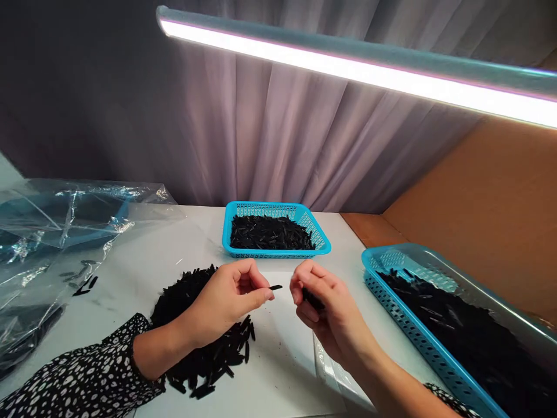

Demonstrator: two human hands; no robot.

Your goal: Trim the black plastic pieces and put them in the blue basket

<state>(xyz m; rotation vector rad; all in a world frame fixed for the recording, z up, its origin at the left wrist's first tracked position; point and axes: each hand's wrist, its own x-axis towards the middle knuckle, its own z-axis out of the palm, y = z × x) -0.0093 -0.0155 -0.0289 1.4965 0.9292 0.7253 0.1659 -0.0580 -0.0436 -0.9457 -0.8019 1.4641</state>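
Between its thumb and fingertips my left hand (237, 296) pinches one thin black strip (275, 287), whose tip sticks out to the right. My right hand (324, 305) is curled around several black pieces (312, 300), partly hidden by the fingers. The two hands face each other above the white table, a small gap apart. Below and behind my left hand and forearm lies a loose heap of short black strips (217, 360). Beyond both hands stands a blue basket (278, 253) holding many more such strips.
On the right, a larger blue basket (404, 316) holds dark strips, with clear plastic over it. At left lies a clear plastic bag (82, 226), with a few strips near its edge. A lamp tube (348, 67) hangs above, before a grey curtain (278, 133).
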